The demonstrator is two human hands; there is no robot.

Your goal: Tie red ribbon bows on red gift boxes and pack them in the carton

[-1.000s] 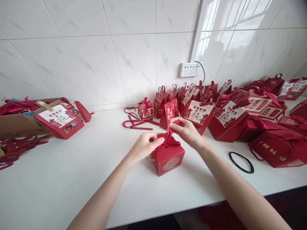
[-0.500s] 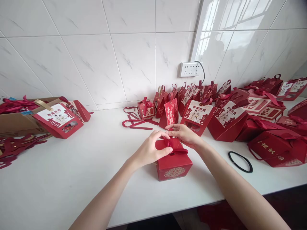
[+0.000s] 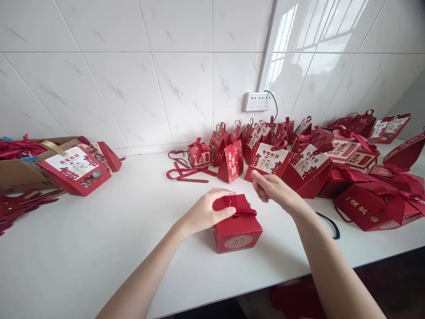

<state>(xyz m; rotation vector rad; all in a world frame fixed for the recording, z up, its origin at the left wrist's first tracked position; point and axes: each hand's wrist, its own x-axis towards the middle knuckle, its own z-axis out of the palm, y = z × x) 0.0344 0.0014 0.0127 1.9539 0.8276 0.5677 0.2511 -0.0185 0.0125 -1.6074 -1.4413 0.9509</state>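
A red gift box (image 3: 237,237) with a round gold pattern on its front stands upright on the white counter. A dark red ribbon (image 3: 245,212) is looped over its top. My left hand (image 3: 207,210) is closed on the top of the box, thumb at the ribbon's knot and fingers behind. Up and to the right of the box, apart from it, my right hand (image 3: 270,188) is in the air with its fingers curled in. Whether anything is inside those fingers is hidden. Behind the box stands a peaked red box (image 3: 234,161) with gold characters.
Many red gift boxes (image 3: 307,170) crowd the right and back of the counter (image 3: 99,248). Loose ribbons (image 3: 187,173) lie near the wall. At left are a cardboard carton (image 3: 25,175) and a printed red box (image 3: 76,173). A black band (image 3: 332,225) lies partly behind my right arm.
My right hand has left the ribbon and moved right, its fingers now curled. My left hand stays on the box top. The view has shifted slightly.
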